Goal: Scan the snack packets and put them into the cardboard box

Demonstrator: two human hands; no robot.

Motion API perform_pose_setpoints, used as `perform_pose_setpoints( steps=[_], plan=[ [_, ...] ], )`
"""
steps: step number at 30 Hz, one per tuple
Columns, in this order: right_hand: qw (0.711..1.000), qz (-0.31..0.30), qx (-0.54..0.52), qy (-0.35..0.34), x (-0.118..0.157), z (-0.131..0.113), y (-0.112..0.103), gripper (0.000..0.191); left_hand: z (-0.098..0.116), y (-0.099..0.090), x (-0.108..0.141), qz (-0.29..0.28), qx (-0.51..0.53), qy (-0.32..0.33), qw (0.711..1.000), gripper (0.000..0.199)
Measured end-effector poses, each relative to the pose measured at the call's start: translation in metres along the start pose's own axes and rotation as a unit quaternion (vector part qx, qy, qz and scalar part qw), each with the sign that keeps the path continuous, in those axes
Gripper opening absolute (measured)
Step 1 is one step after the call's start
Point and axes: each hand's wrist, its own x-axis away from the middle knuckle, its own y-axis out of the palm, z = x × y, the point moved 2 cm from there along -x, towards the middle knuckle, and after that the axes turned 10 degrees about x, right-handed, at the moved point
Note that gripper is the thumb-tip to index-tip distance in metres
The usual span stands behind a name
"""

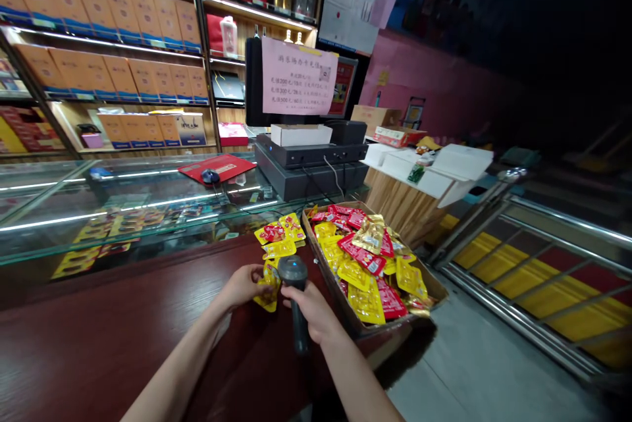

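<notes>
My right hand (313, 307) is wrapped round the handle of a dark barcode scanner (293, 270), whose head shows a small blue light. Just to its left, my left hand (245, 285) pinches a yellow snack packet (268, 297) above the dark red-brown counter. Other yellow packets (280, 249) lie on the counter beyond my hands, one with a red print. Right of the scanner stands an open cardboard box (330, 290) filled with several yellow, red and gold packets.
A glass display case (148, 205) borders the counter, with a red mat (217, 170) and mouse on it. Behind the box are a monitor with a pink sign (299, 76) and a dark cash drawer (306, 168). Metal railings (543, 264) stand at the right.
</notes>
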Motion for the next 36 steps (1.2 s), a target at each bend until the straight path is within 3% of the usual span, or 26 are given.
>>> perform_pose_setpoints(
  steps=[2, 6, 12, 23, 31, 36],
  plan=[
    [1.0, 0.006, -0.002, -0.003, 0.004, -0.003, 0.001, 0.032, 0.009, -0.006, 0.005, -0.037, 0.061, -0.019, 0.997, 0.033],
    [0.999, 0.019, -0.01, -0.024, 0.011, -0.009, 0.002, 0.039, 0.022, -0.021, 0.01, 0.005, 0.152, 0.022, 0.988, 0.046],
    [0.998, -0.054, -0.007, -0.032, 0.023, -0.018, 0.022, 0.04, 0.012, -0.027, 0.0, 0.011, 0.219, 0.06, 0.974, 0.055],
    [0.996, -0.063, 0.027, -0.061, 0.034, -0.033, 0.05, 0.04, 0.014, -0.011, -0.001, 0.024, 0.231, 0.138, 0.963, 0.045],
    [0.995, -0.068, 0.039, -0.057, 0.041, -0.037, 0.055, 0.038, 0.024, -0.006, 0.006, 0.018, 0.235, 0.128, 0.963, 0.045],
    [0.996, -0.052, 0.025, -0.066, 0.023, -0.036, 0.057, 0.038, 0.024, -0.007, 0.007, 0.008, 0.205, 0.136, 0.969, 0.043]
  ],
)
